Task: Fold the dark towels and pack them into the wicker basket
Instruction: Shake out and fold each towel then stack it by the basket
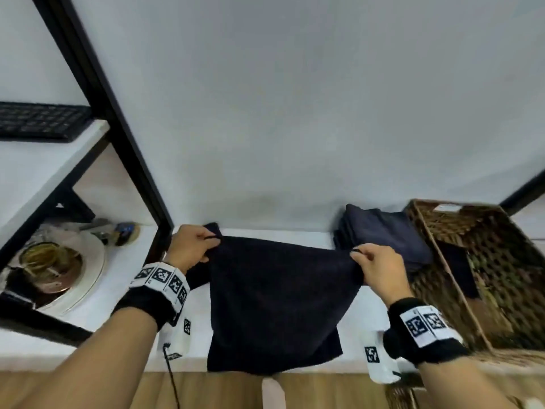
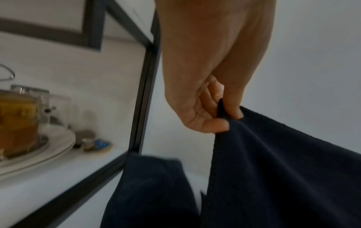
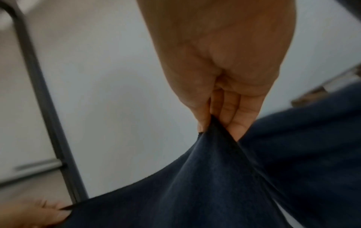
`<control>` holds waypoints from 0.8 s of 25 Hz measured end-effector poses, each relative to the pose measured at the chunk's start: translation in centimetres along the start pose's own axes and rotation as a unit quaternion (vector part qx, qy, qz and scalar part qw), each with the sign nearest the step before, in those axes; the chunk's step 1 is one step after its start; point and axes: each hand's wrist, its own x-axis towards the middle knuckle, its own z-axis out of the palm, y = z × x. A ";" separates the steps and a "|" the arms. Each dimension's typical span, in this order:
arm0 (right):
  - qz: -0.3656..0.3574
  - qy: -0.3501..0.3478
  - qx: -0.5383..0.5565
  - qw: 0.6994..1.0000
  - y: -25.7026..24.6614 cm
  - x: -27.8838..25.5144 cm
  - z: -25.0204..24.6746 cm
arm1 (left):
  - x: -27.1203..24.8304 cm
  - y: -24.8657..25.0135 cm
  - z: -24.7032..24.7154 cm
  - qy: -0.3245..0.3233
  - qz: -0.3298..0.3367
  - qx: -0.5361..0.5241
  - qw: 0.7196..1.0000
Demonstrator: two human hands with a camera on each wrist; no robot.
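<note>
Nearest to us, our left hand (image 1: 191, 246) and right hand (image 1: 379, 268) each pinch one top corner of a dark navy towel (image 1: 277, 305), soft and matte, hanging over the white shelf (image 1: 97, 296) edge. Behind lies a stack of folded towels (image 1: 383, 234). Beside it stands the brown wicker basket (image 1: 501, 261), rectangular, coarsely woven.

The dark towel (image 1: 277, 302) is matt, napped cloth. The basket (image 1: 483, 278) is rough brown wicker. The counter (image 1: 124, 290) looks smooth and white, the shelf frame (image 1: 118, 119) matt black metal, the jar (image 2: 17, 120) glossy glass.
</note>
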 end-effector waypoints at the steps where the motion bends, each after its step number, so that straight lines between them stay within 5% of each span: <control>1: 0.032 -0.026 -0.033 0.999 1.7 0.7 2.7 | 1.6 -2.2 2.0 -0.012 -0.034 0.034 0.999; 5: 0.115 -0.102 -0.063 0.986 5.9 3.1 11.1 | 6.2 -7.8 7.8 -0.031 -0.075 0.133 0.988; 8: 0.144 -0.094 -0.050 0.984 6.8 5.1 14.5 | 8.5 -9.1 10.0 -0.017 -0.069 0.161 0.984; 13: 0.124 -0.075 -0.111 0.983 8.1 9.5 17.8 | 11.6 -9.8 13.0 -0.030 -0.027 0.205 0.978; 18: 0.137 -0.113 -0.155 0.972 8.6 11.3 19.6 | 12.6 -11.0 12.2 -0.071 -0.092 0.361 0.925; 20: 0.123 -0.108 -0.155 0.974 8.5 11.4 20.0 | 13.0 -11.1 11.4 -0.071 -0.098 0.354 0.927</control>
